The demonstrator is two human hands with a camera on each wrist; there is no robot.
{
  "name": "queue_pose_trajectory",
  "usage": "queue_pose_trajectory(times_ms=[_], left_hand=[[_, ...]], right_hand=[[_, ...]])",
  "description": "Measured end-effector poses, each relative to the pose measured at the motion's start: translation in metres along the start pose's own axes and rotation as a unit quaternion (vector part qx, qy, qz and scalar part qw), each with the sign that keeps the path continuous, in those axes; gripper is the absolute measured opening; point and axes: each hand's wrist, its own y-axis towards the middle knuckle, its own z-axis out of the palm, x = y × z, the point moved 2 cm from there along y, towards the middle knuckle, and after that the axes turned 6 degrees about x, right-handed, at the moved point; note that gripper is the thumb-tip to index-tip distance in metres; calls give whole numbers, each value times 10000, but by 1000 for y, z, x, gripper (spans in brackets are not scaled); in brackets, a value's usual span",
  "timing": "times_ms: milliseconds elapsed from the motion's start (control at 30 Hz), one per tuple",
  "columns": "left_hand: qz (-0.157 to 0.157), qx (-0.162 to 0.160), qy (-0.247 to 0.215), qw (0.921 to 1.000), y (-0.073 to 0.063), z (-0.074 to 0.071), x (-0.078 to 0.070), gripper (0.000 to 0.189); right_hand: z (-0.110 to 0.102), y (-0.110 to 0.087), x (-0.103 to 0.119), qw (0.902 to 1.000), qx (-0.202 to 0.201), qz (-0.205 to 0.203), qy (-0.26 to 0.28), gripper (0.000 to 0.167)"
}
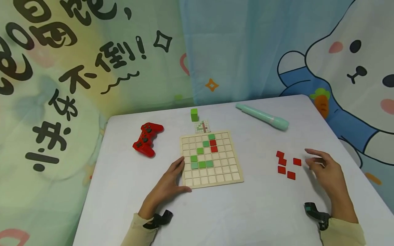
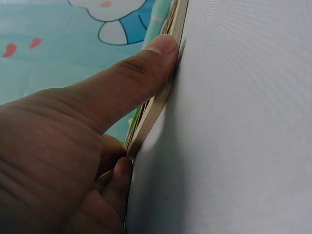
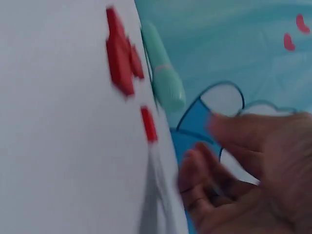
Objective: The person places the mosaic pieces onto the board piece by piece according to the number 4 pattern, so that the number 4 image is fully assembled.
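A pale wooden grid board (image 1: 219,171) lies mid-table in the head view, with several green tiles (image 1: 202,164) and two red tiles (image 1: 213,142) in its squares. My left hand (image 1: 168,179) holds its near left corner, fingers along the left side and thumb at the near edge. In the left wrist view, the thumb (image 2: 141,63) presses the board's side (image 2: 158,105). To the right, my right hand (image 1: 327,174) hovers with loosely bent fingers, nothing visible between them. Several loose red tiles (image 1: 281,162) lie just left of it. The right wrist view is blurred.
Behind the board lie a small printed grid card (image 1: 202,126) and a green block (image 1: 194,115). A red game controller (image 1: 148,139) lies at left, and a mint-green pen-shaped object (image 1: 263,117) at back right. Printed curtains (image 1: 234,51) hang beyond the white table (image 1: 258,212).
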Motion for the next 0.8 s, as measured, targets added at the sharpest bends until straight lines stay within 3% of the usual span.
queue_pose_trajectory(times_ms=[133, 333, 567, 700, 800], left_hand=[[23, 4, 2, 10000, -2, -2, 0, 113], [86, -1, 7, 10000, -2, -3, -2, 114], [99, 5, 14, 9999, -1, -2, -2, 113], [108, 8, 16, 9999, -1, -2, -2, 114], [95, 16, 46, 9999, -1, -2, -1, 114]], right_hand=[[4, 1, -14, 9940, 477, -334, -924, 55], [12, 2, -11, 9823, 322, -1164, -1432, 39], [12, 2, -2, 9800, 359, -1184, -1557, 39], [13, -1, 24, 9770, 481, -1548, -1382, 42], [27, -1, 62, 9627, 724, -2279, -1264, 37]])
